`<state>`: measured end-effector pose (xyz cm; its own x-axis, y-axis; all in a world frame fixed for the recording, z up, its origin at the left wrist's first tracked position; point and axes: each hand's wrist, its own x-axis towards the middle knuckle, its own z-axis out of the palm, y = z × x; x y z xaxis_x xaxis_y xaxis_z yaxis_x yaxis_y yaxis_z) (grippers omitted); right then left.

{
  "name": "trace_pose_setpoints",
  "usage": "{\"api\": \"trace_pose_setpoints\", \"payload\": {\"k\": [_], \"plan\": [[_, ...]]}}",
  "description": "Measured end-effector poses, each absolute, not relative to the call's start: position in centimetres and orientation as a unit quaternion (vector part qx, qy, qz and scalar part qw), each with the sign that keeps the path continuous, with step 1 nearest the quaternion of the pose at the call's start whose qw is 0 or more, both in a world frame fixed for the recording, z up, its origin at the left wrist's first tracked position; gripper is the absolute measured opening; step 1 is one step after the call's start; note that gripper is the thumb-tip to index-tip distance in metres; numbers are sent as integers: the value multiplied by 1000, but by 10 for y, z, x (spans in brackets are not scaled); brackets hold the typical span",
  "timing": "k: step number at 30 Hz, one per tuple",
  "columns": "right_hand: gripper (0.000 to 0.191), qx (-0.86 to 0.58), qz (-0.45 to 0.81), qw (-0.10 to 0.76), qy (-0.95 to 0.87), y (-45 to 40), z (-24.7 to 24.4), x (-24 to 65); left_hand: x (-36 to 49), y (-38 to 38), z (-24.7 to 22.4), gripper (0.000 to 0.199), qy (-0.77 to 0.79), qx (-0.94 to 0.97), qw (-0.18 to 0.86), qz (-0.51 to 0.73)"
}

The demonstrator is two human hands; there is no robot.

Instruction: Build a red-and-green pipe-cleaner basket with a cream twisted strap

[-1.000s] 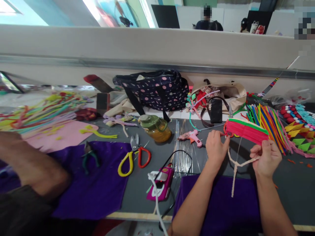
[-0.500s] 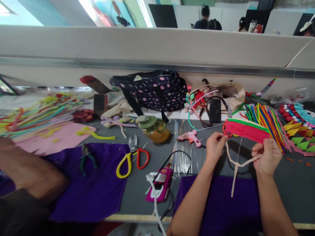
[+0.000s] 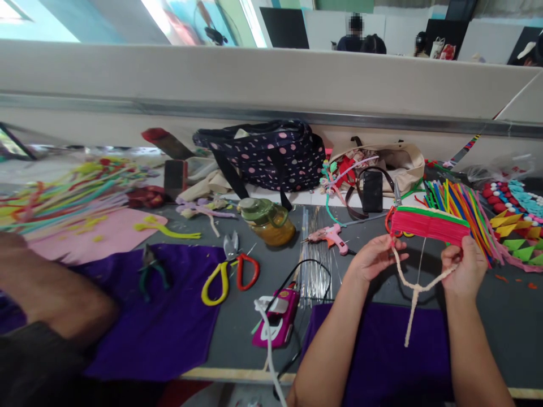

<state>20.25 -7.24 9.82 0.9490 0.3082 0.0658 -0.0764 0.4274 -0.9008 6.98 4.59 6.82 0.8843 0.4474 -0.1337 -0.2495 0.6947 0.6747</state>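
Both hands hold up a pink pipe-cleaner panel (image 3: pixel 428 224) with a green and a cream strip along its top edge. My left hand (image 3: pixel 375 257) pinches its lower left corner, the other fingers loosely spread beneath it. At the right end, my right hand (image 3: pixel 465 265) grips the lower corner between thumb and curled fingers. Below the panel hangs a cream Y-shaped pipe cleaner (image 3: pixel 416 289), its arms reaching up to both hands. A thin thread or wire runs from the panel to the fork. A purple cloth (image 3: pixel 399 350) lies under my forearms.
A pink glue gun (image 3: pixel 331 237), a lidded jar (image 3: pixel 267 221), scissors (image 3: pixel 231 265) and a magenta device (image 3: pixel 278 319) with cords lie leftward. Coloured pipe cleaners (image 3: pixel 460 217) are behind my right hand. A co-worker's arm (image 3: pixel 51 288) rests at far left, near green-handled pliers (image 3: pixel 150 271).
My left hand's fingers have loosened and spread under the panel's left corner. The panel and hanging pipe cleaner sit slightly farther right and lower in view, which has itself shifted a little.
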Motion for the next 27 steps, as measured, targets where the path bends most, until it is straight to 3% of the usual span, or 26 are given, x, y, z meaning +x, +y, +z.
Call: {"api": "trace_pose_setpoints", "payload": {"k": [4, 8, 10, 13, 19, 27], "plan": [[35, -535, 99, 831, -116, -73, 100, 199, 74, 45, 69, 38, 252, 483, 785, 294], [32, -550, 84, 821, -127, -73, 104, 192, 77, 34, 77, 48, 376, 679, 455, 436], [30, -556, 81, 818, -127, -74, 106, 188, 79, 26, 80, 56, 400, 744, 307, 440], [30, -563, 78, 812, -129, -74, 109, 183, 81, 17, 81, 54, 410, 798, 191, 398], [31, -568, 80, 807, -139, -73, 112, 178, 79, 18, 83, 32, 433, 823, 135, 343], [29, -571, 63, 808, -133, -74, 108, 183, 75, 21, 85, 11, 400, 814, 181, 380]]}}
